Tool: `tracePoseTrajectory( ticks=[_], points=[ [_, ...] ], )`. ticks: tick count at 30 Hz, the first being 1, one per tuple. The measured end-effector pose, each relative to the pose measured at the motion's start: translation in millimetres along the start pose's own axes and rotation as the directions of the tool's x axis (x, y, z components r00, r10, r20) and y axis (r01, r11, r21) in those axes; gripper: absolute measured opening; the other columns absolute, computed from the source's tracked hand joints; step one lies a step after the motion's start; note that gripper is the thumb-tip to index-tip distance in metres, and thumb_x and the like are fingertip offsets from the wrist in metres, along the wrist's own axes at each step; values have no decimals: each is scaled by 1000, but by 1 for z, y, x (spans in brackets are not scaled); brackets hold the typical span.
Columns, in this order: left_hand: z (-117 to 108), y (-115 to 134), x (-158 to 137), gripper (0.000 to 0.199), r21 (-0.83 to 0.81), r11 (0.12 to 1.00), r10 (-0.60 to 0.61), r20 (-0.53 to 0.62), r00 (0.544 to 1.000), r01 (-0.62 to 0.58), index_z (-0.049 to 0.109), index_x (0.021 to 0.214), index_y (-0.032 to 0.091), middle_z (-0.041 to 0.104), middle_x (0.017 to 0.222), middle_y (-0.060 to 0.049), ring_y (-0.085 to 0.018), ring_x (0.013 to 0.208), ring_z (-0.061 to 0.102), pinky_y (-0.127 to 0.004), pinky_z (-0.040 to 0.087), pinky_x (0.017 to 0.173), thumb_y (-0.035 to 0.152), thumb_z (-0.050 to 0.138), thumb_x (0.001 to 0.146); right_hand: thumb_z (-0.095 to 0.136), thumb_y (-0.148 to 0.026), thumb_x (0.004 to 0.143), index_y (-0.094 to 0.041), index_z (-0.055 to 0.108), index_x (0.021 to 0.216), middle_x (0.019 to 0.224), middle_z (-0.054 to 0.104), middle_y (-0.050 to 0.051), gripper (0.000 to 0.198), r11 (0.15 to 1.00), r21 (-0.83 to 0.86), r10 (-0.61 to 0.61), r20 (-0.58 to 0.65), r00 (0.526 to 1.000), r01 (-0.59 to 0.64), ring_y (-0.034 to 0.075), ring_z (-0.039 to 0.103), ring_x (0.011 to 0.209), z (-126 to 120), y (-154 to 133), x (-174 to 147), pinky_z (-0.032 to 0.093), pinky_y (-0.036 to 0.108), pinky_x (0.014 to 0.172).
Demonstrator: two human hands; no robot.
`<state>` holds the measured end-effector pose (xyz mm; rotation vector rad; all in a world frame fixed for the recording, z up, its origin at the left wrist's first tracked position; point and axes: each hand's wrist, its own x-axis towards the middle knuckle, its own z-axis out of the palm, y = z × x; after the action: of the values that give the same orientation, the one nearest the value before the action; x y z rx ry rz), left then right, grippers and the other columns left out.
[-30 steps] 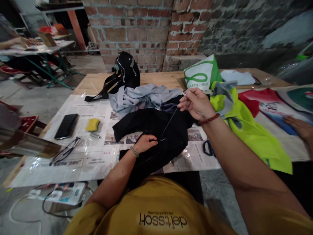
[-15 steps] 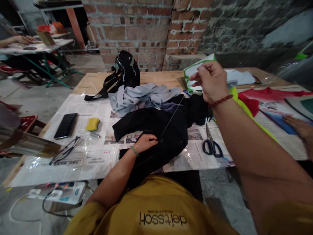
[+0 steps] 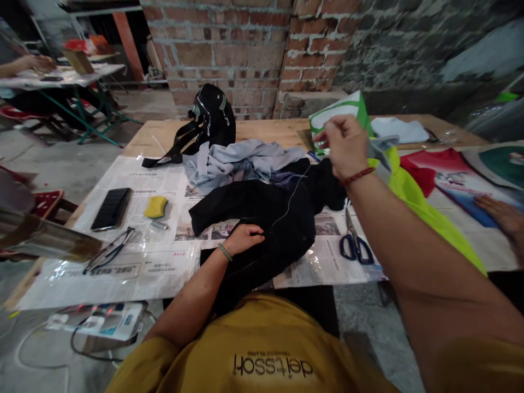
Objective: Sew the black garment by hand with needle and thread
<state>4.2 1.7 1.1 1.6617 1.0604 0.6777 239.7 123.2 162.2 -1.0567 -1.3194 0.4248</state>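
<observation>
While a phone (image 3: pixel 111 208) and glasses (image 3: pixel 108 252) lie aside on the table (image 3: pixel 262 131), the left hand (image 3: pixel 242 238) presses fingers closed on the black garment (image 3: pixel 262 218), pinning it, so the raised right hand (image 3: pixel 346 146) can pinch the thread (image 3: pixel 291 196) taut above scissors (image 3: pixel 354 244).

Workshop, brick wall (image 3: pixel 229 49), worktable (image 3: pixel 262 131)
</observation>
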Motion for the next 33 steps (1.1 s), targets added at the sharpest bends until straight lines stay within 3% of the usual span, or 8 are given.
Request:
tracePoseTrajectory(
  ticks=[2,5,7,10,17,20,24,33],
  points=[
    [-3,1,-1,17,-21,1000,-11,26,1000,12,69,80,15,67,77,1,-13,73,59,-21,45,68,24,61,68,56,-32,80,-19,55,78,56,57,-4,13,992,3,124,175,977,-127,9,53,49,11,9,-31,39,21,47],
    [-11,2,-3,18,-6,998,-55,81,995,56,68,80,16,66,74,1,-13,69,57,-20,43,64,26,62,67,58,-32,77,-19,61,80,55,57,-4,13,963,-130,271,475,837,-238,8,47,40,27,26,-88,36,21,44],
    [-16,3,-4,16,26,996,-83,96,992,81,67,76,16,63,68,3,-11,63,54,-19,40,59,28,61,68,56,-23,77,-21,65,79,54,57,-4,9,960,-236,267,612,744,-150,9,48,42,35,37,-120,38,22,48],
    [-21,5,-4,15,41,995,-91,115,989,87,65,69,16,56,59,5,-9,55,48,-19,36,54,30,59,70,56,-10,73,-23,68,76,71,64,0,18,956,-283,180,764,619,72,13,58,65,38,50,-147,42,25,65],
    [-21,11,-6,18,20,996,-91,129,987,90,61,66,16,48,55,6,-8,53,41,-19,31,52,33,57,70,51,-9,76,-24,71,82,82,63,4,25,911,-291,155,898,412,291,15,58,75,30,49,-146,42,26,70],
    [-20,10,-6,21,16,997,-78,127,989,77,62,68,15,48,57,5,-8,54,41,-20,31,52,35,55,71,46,-5,76,-23,71,86,85,61,5,33,903,-272,145,922,359,333,15,58,78,27,47,-147,43,26,71],
    [-20,10,-5,23,36,998,-65,120,991,61,64,72,14,52,62,4,-9,59,44,-20,34,56,35,54,72,43,-1,74,-21,71,89,86,61,5,38,909,-246,132,936,327,338,14,58,79,25,46,-149,44,25,73],
    [-18,6,-3,24,-5,998,-62,113,992,63,67,78,13,58,65,3,-10,61,48,-21,36,60,32,55,71,42,1,70,-20,70,94,89,63,4,42,947,-235,159,936,314,221,13,60,83,19,41,-149,45,23,78]
  ],
)
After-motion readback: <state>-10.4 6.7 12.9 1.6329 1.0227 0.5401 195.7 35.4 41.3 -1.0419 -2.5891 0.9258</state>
